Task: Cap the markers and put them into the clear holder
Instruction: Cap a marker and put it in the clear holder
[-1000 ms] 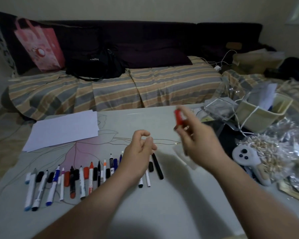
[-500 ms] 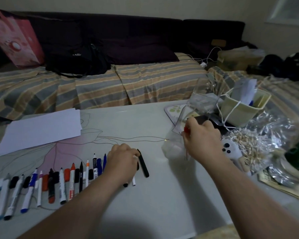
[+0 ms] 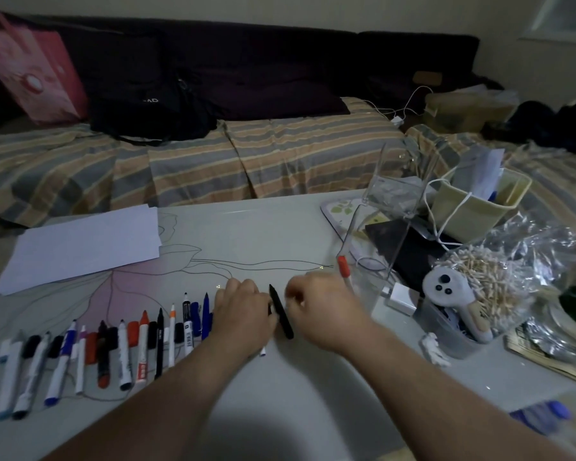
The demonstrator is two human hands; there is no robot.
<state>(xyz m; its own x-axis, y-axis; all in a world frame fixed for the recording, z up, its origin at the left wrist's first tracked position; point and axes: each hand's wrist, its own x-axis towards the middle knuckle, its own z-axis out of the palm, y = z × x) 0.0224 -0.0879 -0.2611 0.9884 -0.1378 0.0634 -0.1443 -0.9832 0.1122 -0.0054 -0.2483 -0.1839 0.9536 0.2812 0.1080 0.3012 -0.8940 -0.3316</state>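
Head view: one red-capped marker (image 3: 344,272) stands in clear holder (image 3: 363,287), so task barely begun. Row of markers (image 3: 123,351) and loose caps remains on table (image 3: 280,410), left of hands. Left hand (image 3: 243,311) curled, knuckles up, over row's right end; grip unclear. Right hand (image 3: 320,311) blurred, just beside black marker (image 3: 281,312); closure unclear. Clutter crowds holder's right: controller (image 3: 449,291), bag of cotton swabs (image 3: 486,287), cream bin (image 3: 473,207).
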